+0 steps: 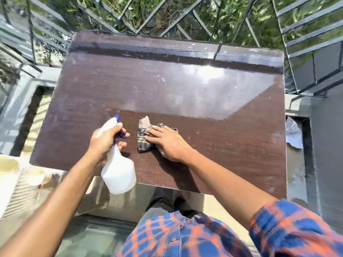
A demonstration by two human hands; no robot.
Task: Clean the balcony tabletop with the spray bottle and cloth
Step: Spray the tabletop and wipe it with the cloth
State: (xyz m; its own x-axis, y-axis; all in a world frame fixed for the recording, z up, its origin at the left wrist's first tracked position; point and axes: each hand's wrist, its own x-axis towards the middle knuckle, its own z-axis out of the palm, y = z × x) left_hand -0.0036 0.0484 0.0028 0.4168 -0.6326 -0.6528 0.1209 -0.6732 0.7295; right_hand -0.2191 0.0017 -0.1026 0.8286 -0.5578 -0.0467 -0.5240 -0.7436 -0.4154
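A brown tabletop [185, 86] fills the middle of the view, dusty and streaked, with sun glare on its right half. My left hand [105, 140] grips the neck of a white spray bottle [118, 173] with a blue trigger and nozzle, held above the table's near left edge, one finger on the trigger. My right hand [165, 141] presses flat on a checked cloth [143, 140] lying on the table just right of the bottle. One pale corner of the cloth sticks out beyond my fingers.
A dark metal railing [185, 17] runs behind and beside the table, with greenery beyond. A white rag or bag [294, 134] lies on the ledge at the right. A pale bucket rim [7, 164] shows at the left. My legs stand below the near edge.
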